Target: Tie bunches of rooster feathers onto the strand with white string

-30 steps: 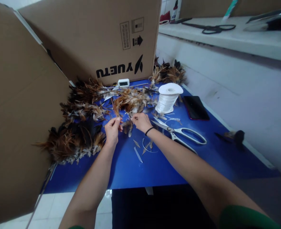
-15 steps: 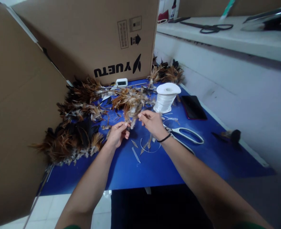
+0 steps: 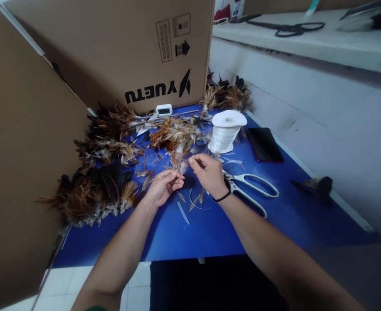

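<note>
My left hand [image 3: 167, 186] pinches a small brown feather [image 3: 177, 160] between thumb and fingers, its tip pointing away toward the feather pile. Just to the right, my right hand [image 3: 209, 173] has thumb and forefinger pressed together beside that feather's pale fluff. Whatever sits in this right pinch is too small to make out. Beyond both hands lies a loose pile of brown and cream feathers [image 3: 174, 134]. White-handled scissors [image 3: 253, 183] rest beside my right wrist, partly behind it. A white spool of ribbon [image 3: 225, 131] stands upright behind my right hand.
Bundled dark and brown feathers [image 3: 96, 194] line the left side of the blue table [image 3: 193, 242]. A large cardboard box [image 3: 112, 52] walls off the back. A phone [image 3: 265, 144] lies at right; a small white digital display [image 3: 164, 110] stands at the back. Black scissors [image 3: 294, 29] lie on the ledge.
My left hand has shifted slightly right, toward my right hand, and its fingers are more curled together. My right hand stays almost in place. The whole view has shifted a little.
</note>
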`<control>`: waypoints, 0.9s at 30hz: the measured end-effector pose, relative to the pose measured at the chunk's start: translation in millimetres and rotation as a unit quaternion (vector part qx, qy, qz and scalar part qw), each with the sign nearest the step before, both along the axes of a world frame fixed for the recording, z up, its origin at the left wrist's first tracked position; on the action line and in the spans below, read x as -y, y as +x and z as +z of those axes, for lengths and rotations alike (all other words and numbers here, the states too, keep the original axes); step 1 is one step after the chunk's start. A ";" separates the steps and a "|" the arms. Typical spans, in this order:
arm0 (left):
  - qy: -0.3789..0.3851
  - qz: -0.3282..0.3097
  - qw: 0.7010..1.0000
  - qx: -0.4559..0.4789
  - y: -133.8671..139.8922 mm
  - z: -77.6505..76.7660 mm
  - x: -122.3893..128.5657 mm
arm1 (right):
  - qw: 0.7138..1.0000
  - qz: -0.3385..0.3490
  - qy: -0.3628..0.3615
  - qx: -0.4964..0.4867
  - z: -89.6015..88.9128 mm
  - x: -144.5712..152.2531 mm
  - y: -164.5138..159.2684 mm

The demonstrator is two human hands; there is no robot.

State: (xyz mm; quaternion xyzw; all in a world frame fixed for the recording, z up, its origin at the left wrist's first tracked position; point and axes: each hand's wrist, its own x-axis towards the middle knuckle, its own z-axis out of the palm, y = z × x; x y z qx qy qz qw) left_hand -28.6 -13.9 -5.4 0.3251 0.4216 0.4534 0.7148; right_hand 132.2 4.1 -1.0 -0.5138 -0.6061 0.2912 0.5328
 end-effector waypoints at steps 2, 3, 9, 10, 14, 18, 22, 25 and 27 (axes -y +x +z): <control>0.015 -0.004 1.000 -0.006 0.3 -1.0 0.3 | 0.993 0.040 -0.080 -0.070 -1.2 -0.7 -1.1; 0.024 -0.005 1.000 -0.010 0.5 -1.3 0.6 | 0.985 0.064 -0.125 -0.101 -1.7 -0.8 -1.8; 0.062 -0.022 0.997 -0.044 1.4 -2.2 2.9 | 0.956 0.156 -0.199 -0.148 -4.0 1.6 -4.8; 0.062 -0.023 0.997 -0.049 1.3 -2.3 2.7 | 0.957 0.158 -0.194 -0.149 -3.7 1.7 -4.5; 0.046 -0.009 0.998 -0.046 -0.7 -3.1 1.0 | 0.961 0.136 -0.172 -0.168 -0.2 0.5 -2.2; 0.027 -0.019 0.999 -0.039 -2.0 -3.6 0.3 | 0.965 0.133 -0.144 -0.173 1.8 -1.1 -0.8; 0.021 -0.043 0.998 -0.048 -1.3 -3.7 0.7 | 0.969 0.143 -0.117 -0.162 -0.7 -1.6 -1.5; 0.020 -0.054 0.997 -0.045 -1.1 -3.9 0.8 | 0.972 0.143 -0.105 -0.152 -2.1 -1.5 -2.2; 0.020 -0.056 0.997 -0.041 -1.2 -4.0 0.8 | 0.973 0.145 -0.104 -0.148 -1.9 -1.0 -2.5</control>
